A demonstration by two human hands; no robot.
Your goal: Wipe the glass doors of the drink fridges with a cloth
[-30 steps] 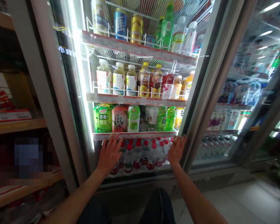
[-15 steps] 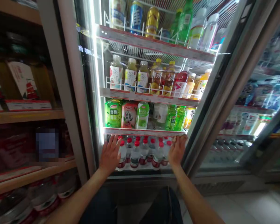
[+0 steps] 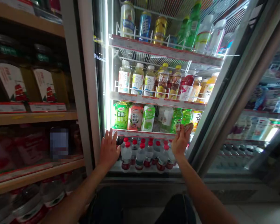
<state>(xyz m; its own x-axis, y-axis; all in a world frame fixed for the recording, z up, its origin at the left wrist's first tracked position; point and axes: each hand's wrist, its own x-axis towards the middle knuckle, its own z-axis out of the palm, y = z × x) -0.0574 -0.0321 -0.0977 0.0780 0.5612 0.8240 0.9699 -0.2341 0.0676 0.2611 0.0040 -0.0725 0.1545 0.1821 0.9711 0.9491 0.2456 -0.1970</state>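
Note:
My left hand point(image 3: 109, 150) is spread flat with its fingers up, at the left end of the lowest shelf's price strip point(image 3: 149, 134), and holds nothing. In my right hand point(image 3: 180, 143) is a crumpled, pale patterned cloth point(image 3: 188, 127), pinched in the fingers at the strip's right end. Behind that hand stand green tea bottles point(image 3: 176, 116). Red-capped water bottles point(image 3: 140, 157) fill the bottom between both hands. Whether either hand touches the strip or a glass pane, I cannot tell.
Above are shelves of drinks, with tea bottles point(image 3: 137, 79) and cans point(image 3: 160, 29) behind wire rails. A wooden shelf unit point(image 3: 37, 117) with large bottles stands at the left. To the right, a metal door frame point(image 3: 238, 93) separates another cooler section.
My right hand with the cloth has risen from beside the red caps to the front of the green bottles. My left hand has shifted slightly up and left against the shelves. The view has turned left.

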